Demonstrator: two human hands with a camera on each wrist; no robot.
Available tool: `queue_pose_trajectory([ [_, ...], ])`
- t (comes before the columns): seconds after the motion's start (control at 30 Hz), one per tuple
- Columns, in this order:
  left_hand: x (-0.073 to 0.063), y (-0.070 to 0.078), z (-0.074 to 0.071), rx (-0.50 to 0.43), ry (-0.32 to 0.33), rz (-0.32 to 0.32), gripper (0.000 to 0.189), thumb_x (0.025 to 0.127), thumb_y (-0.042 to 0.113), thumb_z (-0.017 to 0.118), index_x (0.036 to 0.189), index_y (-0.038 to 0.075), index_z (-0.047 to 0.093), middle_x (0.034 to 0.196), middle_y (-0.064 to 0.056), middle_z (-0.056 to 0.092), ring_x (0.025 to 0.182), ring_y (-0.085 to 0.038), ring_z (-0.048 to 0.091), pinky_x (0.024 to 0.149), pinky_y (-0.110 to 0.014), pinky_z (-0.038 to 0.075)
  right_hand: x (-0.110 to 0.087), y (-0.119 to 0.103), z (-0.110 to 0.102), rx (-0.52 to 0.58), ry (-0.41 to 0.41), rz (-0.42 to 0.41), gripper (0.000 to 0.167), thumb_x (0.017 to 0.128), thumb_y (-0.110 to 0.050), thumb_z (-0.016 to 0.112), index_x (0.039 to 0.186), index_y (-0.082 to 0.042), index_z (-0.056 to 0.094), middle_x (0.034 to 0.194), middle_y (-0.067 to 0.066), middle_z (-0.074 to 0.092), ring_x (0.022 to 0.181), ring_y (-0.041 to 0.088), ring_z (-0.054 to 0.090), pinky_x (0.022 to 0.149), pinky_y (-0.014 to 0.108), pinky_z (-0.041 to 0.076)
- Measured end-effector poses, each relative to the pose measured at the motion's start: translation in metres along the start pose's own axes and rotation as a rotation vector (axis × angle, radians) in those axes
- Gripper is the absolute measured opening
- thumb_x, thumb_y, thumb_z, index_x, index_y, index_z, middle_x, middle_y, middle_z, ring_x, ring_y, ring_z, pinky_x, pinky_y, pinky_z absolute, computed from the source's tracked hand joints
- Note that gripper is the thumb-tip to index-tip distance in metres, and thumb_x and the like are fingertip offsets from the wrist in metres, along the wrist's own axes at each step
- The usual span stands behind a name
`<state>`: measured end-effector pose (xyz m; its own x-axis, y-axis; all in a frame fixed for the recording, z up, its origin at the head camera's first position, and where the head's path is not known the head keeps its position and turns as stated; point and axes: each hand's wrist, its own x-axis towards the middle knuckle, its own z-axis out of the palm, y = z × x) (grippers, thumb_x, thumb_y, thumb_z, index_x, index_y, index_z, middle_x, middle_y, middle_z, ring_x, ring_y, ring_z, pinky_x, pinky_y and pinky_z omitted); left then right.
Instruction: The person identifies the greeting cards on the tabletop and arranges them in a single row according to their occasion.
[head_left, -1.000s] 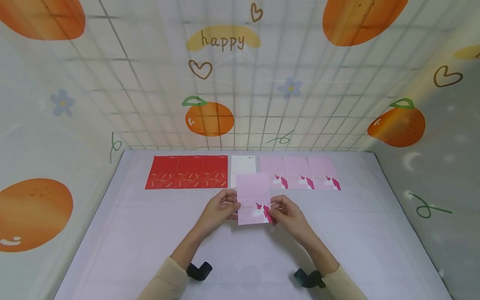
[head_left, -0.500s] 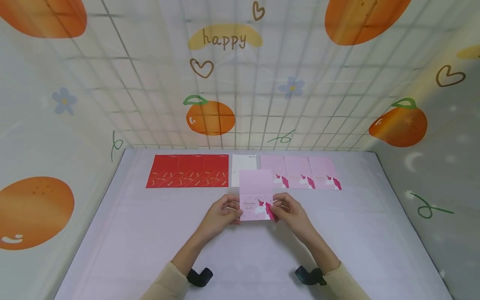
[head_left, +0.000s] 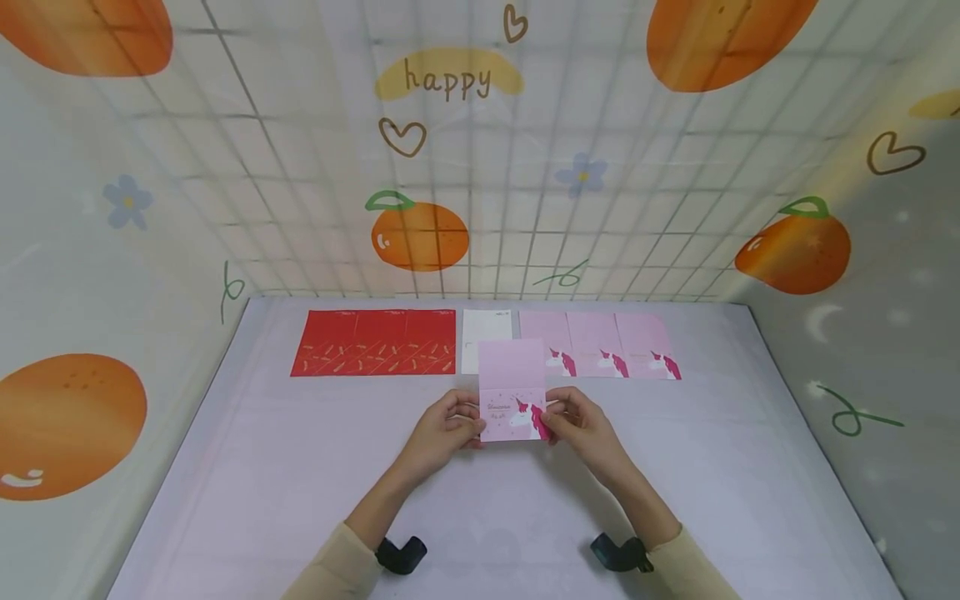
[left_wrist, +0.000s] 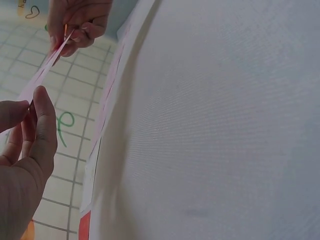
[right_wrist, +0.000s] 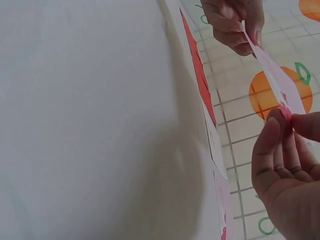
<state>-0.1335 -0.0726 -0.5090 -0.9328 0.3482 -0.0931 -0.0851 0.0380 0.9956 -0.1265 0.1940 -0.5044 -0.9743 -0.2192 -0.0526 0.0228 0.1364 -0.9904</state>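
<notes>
A pink card [head_left: 512, 375] with a unicorn printed on its lower half is held up above the table, a crease across its middle. My left hand [head_left: 442, 429] pinches its lower left edge between thumb and fingers. On the opposite edge, my right hand [head_left: 581, 425] pinches the lower right corner beside the unicorn's mane. In the left wrist view the card [left_wrist: 42, 72] is seen nearly edge-on, stretched between both hands. The right wrist view shows the thumb and fingers of my right hand [right_wrist: 287, 165] meeting on the card's edge.
Along the table's back lie several flat cards: red ones [head_left: 381, 343] at left, a white one [head_left: 487, 327] in the middle, partly hidden by the held card, and pink unicorn ones [head_left: 592, 342] at right. A printed curtain [head_left: 315, 167] stands behind the white table [head_left: 247, 467].
Over the past second both hands have raised the card slightly and tilted it, so its printed lower half shows more clearly. Between half a second ago and now almost nothing differs.
</notes>
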Motion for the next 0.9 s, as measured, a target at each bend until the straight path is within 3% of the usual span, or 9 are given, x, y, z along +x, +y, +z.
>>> queue_pose_trajectory([
  [0.23, 0.005, -0.002, 0.003, -0.011, 0.001, -0.007, 0.036, 0.094, 0.017, 0.071, 0.127, 0.010, 0.056, 0.109, -0.012, 0.061, 0.092, -0.027, 0.070, 0.079, -0.038, 0.059, -0.001, 0.001, -0.004, 0.010, 0.006, -0.004, 0.030, 0.097, -0.013, 0.067, 0.124, -0.004, 0.056, 0.101, 0.020, 0.063, 0.078, 0.032, 0.064, 0.073, 0.034, 0.059],
  [0.47, 0.015, -0.003, 0.012, -0.020, -0.021, 0.005, 0.036, 0.095, 0.016, 0.070, 0.127, 0.009, 0.056, 0.109, -0.012, 0.061, 0.092, -0.026, 0.070, 0.079, -0.038, 0.059, -0.005, 0.003, -0.012, -0.025, 0.059, -0.020, 0.030, 0.098, -0.012, 0.066, 0.124, -0.005, 0.056, 0.100, 0.019, 0.065, 0.079, 0.039, 0.065, 0.073, 0.033, 0.059],
  [0.9, 0.056, -0.004, 0.044, -0.029, -0.069, 0.005, 0.033, 0.094, 0.012, 0.070, 0.125, 0.008, 0.058, 0.105, -0.011, 0.062, 0.088, -0.024, 0.070, 0.077, -0.036, 0.059, -0.010, 0.008, -0.042, -0.051, 0.198, 0.020, 0.034, 0.099, -0.015, 0.065, 0.128, -0.002, 0.054, 0.103, 0.023, 0.063, 0.083, 0.041, 0.065, 0.073, 0.033, 0.059],
])
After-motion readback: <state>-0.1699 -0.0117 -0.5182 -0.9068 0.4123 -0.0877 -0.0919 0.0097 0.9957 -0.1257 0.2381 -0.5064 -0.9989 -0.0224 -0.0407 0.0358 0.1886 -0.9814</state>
